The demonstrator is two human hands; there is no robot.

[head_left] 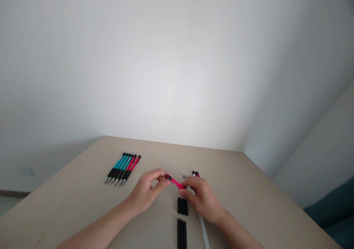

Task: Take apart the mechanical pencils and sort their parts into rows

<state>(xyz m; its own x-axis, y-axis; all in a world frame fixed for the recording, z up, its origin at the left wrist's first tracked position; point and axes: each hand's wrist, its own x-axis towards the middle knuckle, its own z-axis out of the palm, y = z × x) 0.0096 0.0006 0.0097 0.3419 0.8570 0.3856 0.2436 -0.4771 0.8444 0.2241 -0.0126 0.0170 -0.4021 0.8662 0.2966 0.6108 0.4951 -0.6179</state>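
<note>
A red pen barrel (176,183) with a black end is held slantwise above the table between both hands. The thumb and fingers of my left hand (151,188) pinch its black end. At the lower red end, my right hand (197,195) grips it, hiding that tip. Just below lie short black tubes (182,206), and nearer to me several longer black tubes (181,234). Thin white refills (204,231) run partly under my right hand. Black-ended pen parts (195,173) show beyond its knuckles, beside small metallic pieces (184,176).
At the left, a row of pens (123,168), several blue and some red, lies with silver tips towards me. The beige table (226,168) meets a white wall (171,64) at the back. Dark teal fabric (336,201) hangs past the right edge.
</note>
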